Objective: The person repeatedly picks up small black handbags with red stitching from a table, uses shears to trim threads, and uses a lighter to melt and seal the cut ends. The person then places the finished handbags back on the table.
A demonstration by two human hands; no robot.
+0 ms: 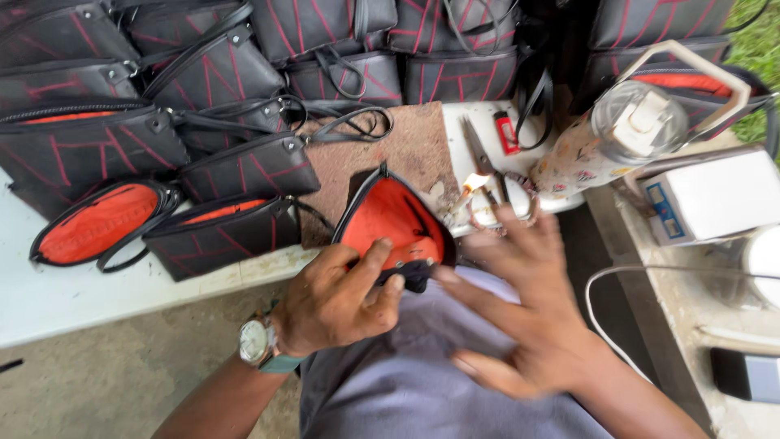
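Observation:
My left hand (337, 301), with a wristwatch on the wrist, grips the near edge of an open black pouch (394, 223) with an orange lining, held at the table's edge above my lap. My right hand (524, 305) is blurred, fingers spread, just right of the pouch and holding nothing. A small lit flame (474, 184) burns on the table right behind the pouch. Scissors (481, 154) and a red lighter (506, 132) lie beyond the flame.
Many black bags with red stitching (219, 73) are stacked across the back and left of the white table (73, 293). A clear bottle with a handle (617, 138) lies at right, beside a white box (707, 195) and a cable (617, 276).

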